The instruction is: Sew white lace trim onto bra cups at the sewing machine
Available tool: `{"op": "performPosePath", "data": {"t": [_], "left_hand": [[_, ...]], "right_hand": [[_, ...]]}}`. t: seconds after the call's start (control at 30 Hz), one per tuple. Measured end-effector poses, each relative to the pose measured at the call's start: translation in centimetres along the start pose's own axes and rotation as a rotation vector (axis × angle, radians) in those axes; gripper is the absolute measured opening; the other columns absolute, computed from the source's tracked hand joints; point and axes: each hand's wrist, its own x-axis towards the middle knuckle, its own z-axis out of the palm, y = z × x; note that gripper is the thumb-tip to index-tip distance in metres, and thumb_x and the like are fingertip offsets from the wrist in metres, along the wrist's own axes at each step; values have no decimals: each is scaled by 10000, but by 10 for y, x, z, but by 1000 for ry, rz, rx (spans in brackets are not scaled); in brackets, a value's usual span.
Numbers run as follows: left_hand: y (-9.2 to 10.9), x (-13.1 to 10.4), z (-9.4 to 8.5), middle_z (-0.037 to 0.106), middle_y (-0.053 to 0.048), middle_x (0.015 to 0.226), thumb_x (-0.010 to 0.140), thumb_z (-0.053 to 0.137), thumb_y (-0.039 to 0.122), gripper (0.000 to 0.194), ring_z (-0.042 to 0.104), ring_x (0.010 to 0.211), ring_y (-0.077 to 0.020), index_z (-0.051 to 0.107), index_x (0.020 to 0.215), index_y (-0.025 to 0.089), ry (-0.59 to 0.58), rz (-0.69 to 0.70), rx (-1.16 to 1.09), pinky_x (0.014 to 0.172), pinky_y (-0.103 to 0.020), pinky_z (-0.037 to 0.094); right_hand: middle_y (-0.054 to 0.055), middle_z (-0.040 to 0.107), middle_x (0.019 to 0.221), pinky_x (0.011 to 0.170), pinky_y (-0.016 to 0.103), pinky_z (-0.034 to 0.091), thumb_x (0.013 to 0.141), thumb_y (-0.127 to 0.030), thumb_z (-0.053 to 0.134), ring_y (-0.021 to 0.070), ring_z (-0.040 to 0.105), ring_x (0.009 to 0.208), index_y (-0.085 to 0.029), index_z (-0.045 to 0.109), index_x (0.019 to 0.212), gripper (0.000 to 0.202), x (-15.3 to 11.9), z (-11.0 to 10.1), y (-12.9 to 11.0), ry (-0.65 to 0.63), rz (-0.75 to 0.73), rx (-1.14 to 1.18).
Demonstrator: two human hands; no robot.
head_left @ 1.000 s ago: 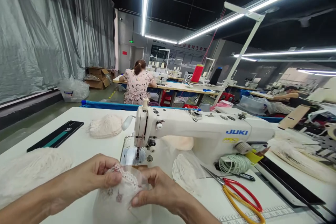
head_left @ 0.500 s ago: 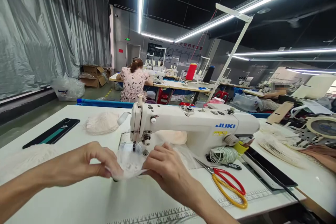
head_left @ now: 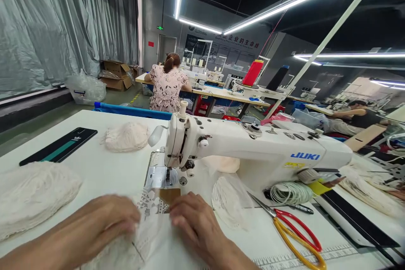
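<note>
A sheer white lace fabric [head_left: 152,209] lies in front of the sewing machine's needle plate [head_left: 158,176], draping toward me. My left hand [head_left: 109,219], slightly blurred, has its fingers closed on the lace's left side. At its right edge, my right hand [head_left: 198,223] is curled with the fingertips pinched on the fabric; their undersides are hidden. Just beyond the lace, a brown patch [head_left: 171,195] shows in the table before the plate. Above it stands the white sewing machine [head_left: 247,139], its presser foot [head_left: 168,175] beyond both hands.
Cream lace stacks lie at left [head_left: 38,196] and behind [head_left: 126,136]. Lace pieces [head_left: 226,198] rest under the machine arm. Scissors [head_left: 291,232], a cord coil [head_left: 291,192] and a ruler strip [head_left: 335,253] are on the right. A black phone-like slab [head_left: 60,145] is at left. A person [head_left: 167,82] sits ahead.
Both hands have come lower and nearer to me, bringing the lace down from its raised position by the needle to the tabletop. The view has shifted, so the machine appears further right.
</note>
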Motion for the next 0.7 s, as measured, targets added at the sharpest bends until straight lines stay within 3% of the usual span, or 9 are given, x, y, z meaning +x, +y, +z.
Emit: {"op": "performPosePath", "data": {"t": [0.07, 0.13, 0.2, 0.3, 0.37, 0.43, 0.53, 0.7], "left_hand": [[1, 36, 3, 654, -10, 1095, 862, 441, 197, 257, 609, 1016, -183, 622, 1032, 262, -87, -99, -12, 883, -262, 464], [1, 63, 11, 629, -31, 1078, 736, 490, 113, 357, 594, 997, -216, 579, 1057, 240, -147, -179, -6, 817, -300, 471], [0, 75, 21, 643, -17, 953, 640, 510, 88, 390, 606, 896, -224, 562, 1001, 225, -176, -219, -12, 719, -291, 467], [-1, 75, 29, 636, 10, 811, 643, 505, 109, 226, 603, 824, -220, 555, 830, 226, -197, -243, -33, 691, -285, 441], [-2, 69, 29, 629, -2, 864, 674, 490, 123, 141, 586, 878, -225, 554, 750, 223, -187, -242, -65, 743, -298, 430], [-2, 66, 26, 617, -6, 922, 702, 491, 151, 109, 567, 912, -225, 557, 749, 225, -172, -236, -110, 769, -294, 424], [-1, 66, 19, 582, 14, 759, 736, 516, 238, 35, 563, 796, -210, 510, 705, 222, -194, -314, -173, 645, -243, 396], [8, 72, 10, 466, 52, 622, 697, 566, 273, 75, 488, 654, -169, 514, 685, 220, -233, -441, -359, 551, -210, 298]], "right_hand": [[45, 615, 863, 689, 287, 452, 1001, -451, 321, 171, 579, 781, -191, 568, 875, 380, 6, 4, 3, 42, 113, -25], [54, 594, 895, 632, 280, 463, 948, -492, 448, 188, 585, 782, -186, 548, 934, 321, 10, 10, 5, 33, 156, -88], [62, 588, 956, 639, 298, 477, 847, -529, 602, 210, 597, 808, -191, 525, 1033, 394, 13, 16, 6, -5, 153, -133], [46, 611, 931, 675, 329, 482, 648, -512, 796, 226, 603, 796, -198, 506, 1096, 619, 19, 23, 6, -52, 205, -123], [4, 624, 821, 674, 314, 469, 587, -433, 850, 206, 598, 741, -209, 544, 1003, 563, 23, 25, 6, -73, 277, -72], [-36, 610, 704, 660, 280, 448, 610, -314, 842, 172, 588, 685, -216, 570, 820, 358, 25, 26, 5, -82, 328, -18], [-56, 586, 623, 655, 252, 425, 658, -186, 792, 135, 566, 632, -200, 547, 648, 246, 26, 22, 3, -103, 368, 44], [-63, 571, 606, 701, 277, 418, 613, -246, 843, 132, 527, 608, -200, 585, 692, 274, 27, 17, -2, -136, 458, 164]]}}
